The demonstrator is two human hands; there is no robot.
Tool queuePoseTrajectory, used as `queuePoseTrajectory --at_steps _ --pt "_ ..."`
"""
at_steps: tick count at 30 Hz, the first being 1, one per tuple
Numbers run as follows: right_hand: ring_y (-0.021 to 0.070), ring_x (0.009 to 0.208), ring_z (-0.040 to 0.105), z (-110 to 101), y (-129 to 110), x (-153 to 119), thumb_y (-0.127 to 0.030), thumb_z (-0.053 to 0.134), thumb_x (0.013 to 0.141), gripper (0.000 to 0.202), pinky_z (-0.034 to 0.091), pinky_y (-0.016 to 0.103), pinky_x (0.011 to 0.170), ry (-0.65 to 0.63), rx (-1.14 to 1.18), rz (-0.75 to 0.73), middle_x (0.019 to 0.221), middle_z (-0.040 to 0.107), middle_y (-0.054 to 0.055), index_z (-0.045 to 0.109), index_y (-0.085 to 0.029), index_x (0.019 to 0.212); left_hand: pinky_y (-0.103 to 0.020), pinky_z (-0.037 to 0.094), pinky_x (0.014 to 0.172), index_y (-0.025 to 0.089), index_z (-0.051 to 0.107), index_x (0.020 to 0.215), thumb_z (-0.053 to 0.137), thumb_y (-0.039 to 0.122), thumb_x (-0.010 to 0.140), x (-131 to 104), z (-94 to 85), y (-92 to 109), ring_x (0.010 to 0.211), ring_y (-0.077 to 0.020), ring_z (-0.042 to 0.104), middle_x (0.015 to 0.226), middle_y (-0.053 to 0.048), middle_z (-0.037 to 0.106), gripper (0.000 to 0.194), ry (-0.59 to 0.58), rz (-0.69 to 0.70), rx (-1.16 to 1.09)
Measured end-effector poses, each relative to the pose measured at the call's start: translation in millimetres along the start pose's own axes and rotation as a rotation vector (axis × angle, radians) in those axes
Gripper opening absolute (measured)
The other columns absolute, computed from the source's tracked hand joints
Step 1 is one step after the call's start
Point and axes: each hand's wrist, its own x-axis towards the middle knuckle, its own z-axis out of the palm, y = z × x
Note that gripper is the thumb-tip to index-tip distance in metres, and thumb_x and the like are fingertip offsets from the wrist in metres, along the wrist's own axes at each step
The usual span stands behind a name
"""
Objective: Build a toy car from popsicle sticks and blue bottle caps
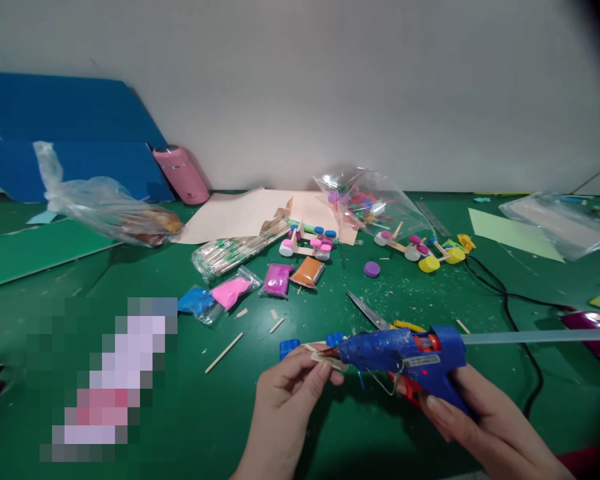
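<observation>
Right grip (pixel 485 417) round blue glue gun (pixel 380 350) | red light (pixel 425 373) lit, translucent stick (pixel 535 337) | left grip (pixel 291 387) pinching pale wood (pixel 325 362)

2 bare hands are showing: left hand (pixel 290 390) and right hand (pixel 485 407). Both are appearing slim-fingered and smooth-backed. The right thumb (pixel 439 408) is displaying a short nail. Left wrist (pixel 270 440) and right wrist (pixel 523 443) are likewise showing bare, both unmarked

Blue on the glue gun (pixel 397 350); tan on the stick (pixel 334 363) at its tip; beyond it, purple on the cap (pixel 372 269) and, farther left, pink on the flask (pixel 183 176); beneath, green on the tabletop (pixel 207 420).
</observation>
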Motion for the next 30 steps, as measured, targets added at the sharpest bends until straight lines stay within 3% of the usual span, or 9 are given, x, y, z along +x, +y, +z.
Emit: queuePoseTrajectory --at_steps 4,8,15,23,30 --pt "0.0221 0.063 0.058 3.6 0.0 -3.5 -0.042 0.06 0.07 0.029 0.046 0.026 0.046 0.151 0.006 0.023 0.071 0.065 0.005 0.065 -0.025 0.092 -0.029 0.043 0.078 0.017 0.069 0.058 0.06 0.024 0.073 0.6 -2.6 -0.1 0.09 -0.0235 0.057 0.078 -0.007 0.069 0.019 -0.013 0.019 0.01" --pt "0.0247 0.068 0.06 4.9 3.3 -6.4 -0.044 0.061 0.068 0.027 0.048 0.028 0.048 0.202 -0.006 0.032 0.068 0.065 0.005 0.065 -0.025 0.087 -0.027 0.043 0.078 0.017 0.068 0.058 0.059 0.023 0.074 0.7 -2.9 1.0 0.091 -0.023 0.057 0.081 -0.007 0.069 0.019 0.005 0.019 -0.016" --pt "0.0221 0.066 0.06 -0.4 6.7 -7.6 -0.049 0.057 0.07 0.032 0.05 0.027 0.051 0.143 -0.113 0.035 0.07 0.066 0.005 0.064 -0.022 0.086 -0.027 0.042 0.081 0.017 0.067 0.061 0.058 0.025 0.077 1.2 -8.5 -4.6 0.092 -0.0216 0.057 0.086 -0.006 0.068 0.02 -0.035 0.021 0.002" --pt "0.0231 0.075 0.061 -4.1 2.1 -6.2 -0.047 0.056 0.072 0.035 0.053 0.028 0.061 0.118 -0.136 -0.015 0.087 0.067 0.006 0.062 -0.022 0.096 -0.024 0.04 0.082 0.019 0.067 0.063 0.056 0.024 0.079 0.5 -11.1 -7.7 0.097 -0.0197 0.055 0.087 -0.004 0.068 0.02 -0.055 0.036 0.006" --pt "0.0213 0.07 0.061 -0.6 -0.9 -7.6 -0.046 0.055 0.073 0.031 0.053 0.026 0.057 0.117 -0.127 0.004 0.08 0.067 0.005 0.063 -0.022 0.091 -0.027 0.041 0.08 0.017 0.067 0.059 0.058 0.024 0.076 -1.4 -6.1 -1.1 0.091 -0.0216 0.057 0.081 -0.006 0.068 0.021 -0.027 0.017 -0.011"
